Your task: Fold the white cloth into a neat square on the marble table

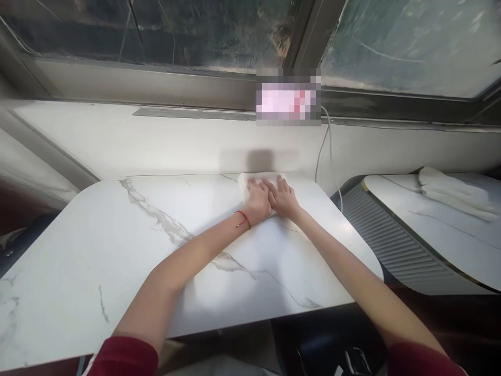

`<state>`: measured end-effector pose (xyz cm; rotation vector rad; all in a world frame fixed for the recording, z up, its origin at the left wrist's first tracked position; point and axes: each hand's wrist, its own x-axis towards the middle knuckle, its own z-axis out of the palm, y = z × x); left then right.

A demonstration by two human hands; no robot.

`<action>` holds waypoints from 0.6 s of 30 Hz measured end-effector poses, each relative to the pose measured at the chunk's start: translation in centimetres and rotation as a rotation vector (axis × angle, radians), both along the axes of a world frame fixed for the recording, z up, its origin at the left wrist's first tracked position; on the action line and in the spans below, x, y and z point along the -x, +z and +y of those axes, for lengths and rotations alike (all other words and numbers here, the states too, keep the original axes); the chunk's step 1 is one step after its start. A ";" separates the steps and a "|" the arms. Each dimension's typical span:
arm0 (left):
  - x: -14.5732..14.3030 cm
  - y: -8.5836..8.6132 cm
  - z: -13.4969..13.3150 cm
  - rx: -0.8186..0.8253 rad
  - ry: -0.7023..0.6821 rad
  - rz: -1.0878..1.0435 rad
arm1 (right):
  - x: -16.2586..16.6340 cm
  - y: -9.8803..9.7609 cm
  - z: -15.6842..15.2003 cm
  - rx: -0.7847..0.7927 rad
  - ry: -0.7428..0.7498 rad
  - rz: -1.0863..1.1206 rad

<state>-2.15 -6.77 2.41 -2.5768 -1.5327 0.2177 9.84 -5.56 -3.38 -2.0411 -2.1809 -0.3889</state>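
A white cloth (243,181) lies flat on the white marble-patterned table (129,261), close to its far edge by the wall. My left hand (258,199), with a red string bracelet on the wrist, presses down on the cloth with its fingers pointing forward. Beside it, touching it, my right hand (285,198) rests flat on the same cloth with its fingers spread. Both arms reach far out over the tabletop. The cloth's middle is hidden under my hands.
A second marble-topped table (462,230) stands to the right, with a folded white cloth (450,190) on it. A pale cable (323,141) hangs down the wall from a blurred-out object (279,99) on the window ledge. Below the front edge is a dark seat (321,339).
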 end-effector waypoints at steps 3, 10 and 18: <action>0.8 0.3 2.3 -0.021 -0.009 0.011 | 0.7 0.3 2.3 0.006 -0.013 0.014; 0.5 0.1 4.9 -0.025 -0.054 -0.028 | -0.4 -0.3 4.8 0.026 0.072 -0.039; 0.7 -0.4 4.6 -0.026 -0.098 -0.171 | -0.3 -0.8 4.8 -0.025 0.022 0.091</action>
